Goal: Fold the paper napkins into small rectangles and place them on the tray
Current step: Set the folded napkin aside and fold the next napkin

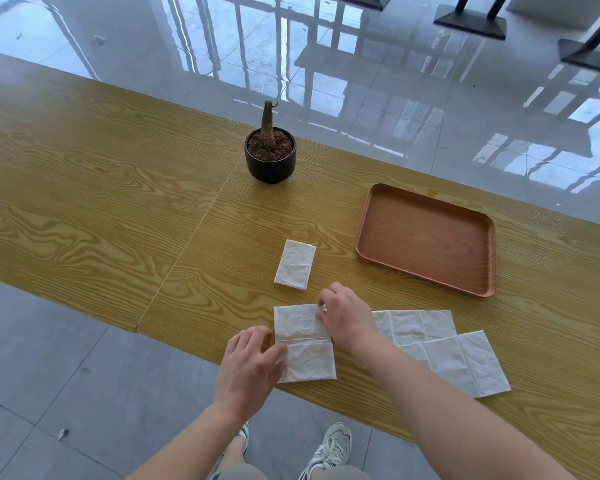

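Note:
A half-folded white napkin [303, 344] lies near the table's front edge, creased across its middle. My left hand [248, 367] touches its lower left edge with relaxed fingers. My right hand [345, 315] pinches its upper right edge. A small folded napkin rectangle [296, 264] lies just beyond it on the table. Two unfolded napkins [447, 351] are spread out to the right, partly under my right forearm. The brown tray [426, 239] stands at the right and holds nothing.
A black pot with a bare plant stem [270, 154] stands at the table's far side, left of the tray. The wooden table [84, 202] runs far to the left. Its front edge is close to my body.

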`<state>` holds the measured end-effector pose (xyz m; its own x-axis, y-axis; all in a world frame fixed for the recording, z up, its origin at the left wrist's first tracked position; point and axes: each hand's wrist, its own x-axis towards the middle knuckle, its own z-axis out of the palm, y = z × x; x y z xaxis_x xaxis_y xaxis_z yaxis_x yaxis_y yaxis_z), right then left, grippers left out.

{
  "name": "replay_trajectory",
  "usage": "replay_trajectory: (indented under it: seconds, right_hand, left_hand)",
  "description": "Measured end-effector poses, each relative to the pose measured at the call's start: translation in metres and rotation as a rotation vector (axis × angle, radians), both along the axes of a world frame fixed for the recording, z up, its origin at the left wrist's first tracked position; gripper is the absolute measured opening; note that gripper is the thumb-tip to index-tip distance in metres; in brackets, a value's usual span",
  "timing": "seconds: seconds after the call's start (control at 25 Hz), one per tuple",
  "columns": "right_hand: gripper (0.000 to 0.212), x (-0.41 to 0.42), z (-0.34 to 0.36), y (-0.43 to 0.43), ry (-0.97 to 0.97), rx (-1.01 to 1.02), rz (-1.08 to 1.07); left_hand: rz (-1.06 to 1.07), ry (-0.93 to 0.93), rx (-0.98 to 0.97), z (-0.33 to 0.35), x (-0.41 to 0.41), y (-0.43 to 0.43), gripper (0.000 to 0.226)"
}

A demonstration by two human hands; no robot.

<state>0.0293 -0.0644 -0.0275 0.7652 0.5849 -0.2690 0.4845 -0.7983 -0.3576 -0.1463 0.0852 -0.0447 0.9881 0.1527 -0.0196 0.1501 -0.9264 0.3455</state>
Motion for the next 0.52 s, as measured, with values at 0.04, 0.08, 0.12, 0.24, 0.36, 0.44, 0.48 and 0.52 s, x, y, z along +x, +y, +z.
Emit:
replay_trajectory:
  seconds: [0.04,0.08,0.12,0.24,0.36,0.44,0.48,0.52]
  right_hand:
    - [0.016,0.001,0.000,0.001,0.019,0.001,-0.005]
    - [0.016,0.001,0.000,0.003,0.041,0.003,-0.010]
    - [0.015,0.001,0.000,0.004,0.059,0.008,-0.015]
    - [0.013,0.000,0.003,0.002,0.074,0.055,-0.033]
    - [0.009,-0.003,0.008,-0.003,0.092,0.145,-0.074]
    - [0.007,-0.006,0.011,-0.008,0.122,0.200,-0.091]
    - [0.005,-0.008,0.012,-0.010,0.139,0.226,-0.100]
    - [0.003,-0.010,0.013,-0.013,0.156,0.252,-0.108]
  left_hand:
    - [0.000,0.001,-0.002,-0.001,0.000,0.000,0.030]
    - [0.003,0.002,-0.003,-0.002,0.000,0.001,0.030]
    - [0.007,0.003,-0.006,-0.003,0.000,0.001,0.030]
    - [0.015,0.003,-0.015,-0.007,-0.001,0.001,0.029]
    - [0.017,0.003,-0.027,-0.007,0.002,0.002,0.031]
    - [0.045,0.002,-0.073,-0.004,0.004,0.001,0.031]
    - [0.073,-0.003,-0.107,-0.001,0.006,0.001,0.029]
    - [0.117,-0.016,-0.147,0.001,0.009,0.001,0.027]
